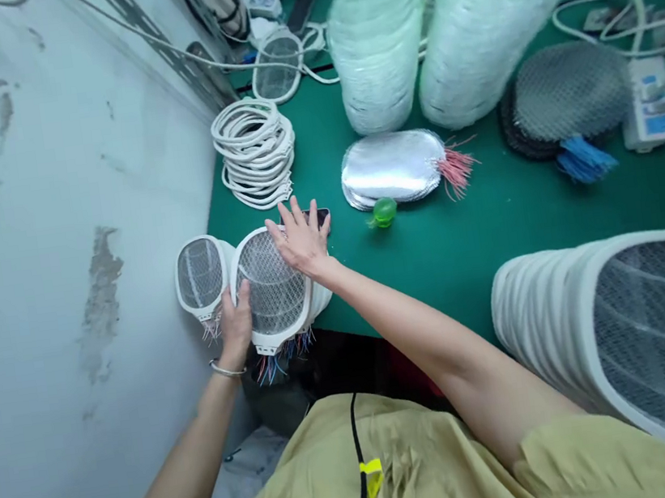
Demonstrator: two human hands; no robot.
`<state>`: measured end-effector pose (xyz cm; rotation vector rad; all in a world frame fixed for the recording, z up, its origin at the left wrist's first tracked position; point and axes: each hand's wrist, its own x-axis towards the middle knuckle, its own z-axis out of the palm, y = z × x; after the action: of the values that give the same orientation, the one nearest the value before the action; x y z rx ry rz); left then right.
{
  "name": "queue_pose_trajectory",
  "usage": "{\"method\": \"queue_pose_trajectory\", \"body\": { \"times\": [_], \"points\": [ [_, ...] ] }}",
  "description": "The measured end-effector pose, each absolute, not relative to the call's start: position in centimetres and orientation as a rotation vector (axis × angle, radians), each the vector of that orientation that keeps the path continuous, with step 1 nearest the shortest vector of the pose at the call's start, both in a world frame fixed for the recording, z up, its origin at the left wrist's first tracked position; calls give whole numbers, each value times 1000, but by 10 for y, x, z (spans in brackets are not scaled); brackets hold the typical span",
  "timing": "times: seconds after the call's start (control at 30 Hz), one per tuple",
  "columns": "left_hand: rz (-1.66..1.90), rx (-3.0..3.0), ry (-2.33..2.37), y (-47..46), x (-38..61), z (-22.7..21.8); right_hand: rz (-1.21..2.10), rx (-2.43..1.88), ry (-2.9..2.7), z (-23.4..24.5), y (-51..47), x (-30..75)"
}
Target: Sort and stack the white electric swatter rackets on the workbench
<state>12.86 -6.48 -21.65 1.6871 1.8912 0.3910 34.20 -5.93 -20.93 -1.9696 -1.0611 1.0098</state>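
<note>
A stack of white oval racket heads with grey mesh (273,289) stands on edge at the left end of the green table (488,220). Coloured wires hang from its lower end. My left hand (235,323) holds the stack from the near side, thumb up against the front mesh. My right hand (300,237) lies spread over the stack's top edge, fingers apart. A second, smaller group of racket heads (200,276) leans just left of the stack. A black phone (319,216) lies under my right fingertips.
A pile of white rings (255,153), silver oval plates with pink wires (395,167), a green ball (384,211), dark mesh ovals with blue wires (564,100), wrapped white stacks (376,47), a power strip (648,105). Large racket heads (624,325) at the near right. Wall on the left.
</note>
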Motion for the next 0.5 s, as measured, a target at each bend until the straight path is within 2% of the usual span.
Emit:
{"method": "queue_pose_trajectory", "body": {
  "times": [0.1, 0.5],
  "points": [
    [372, 1738, 1956, -69, 131, -219, 1039, -2060, -1237, -217, -48, 335],
    [183, 1695, 2020, -75, 138, -213, 1076, -2026, -1157, -231, -56, 330]
  ]
}}
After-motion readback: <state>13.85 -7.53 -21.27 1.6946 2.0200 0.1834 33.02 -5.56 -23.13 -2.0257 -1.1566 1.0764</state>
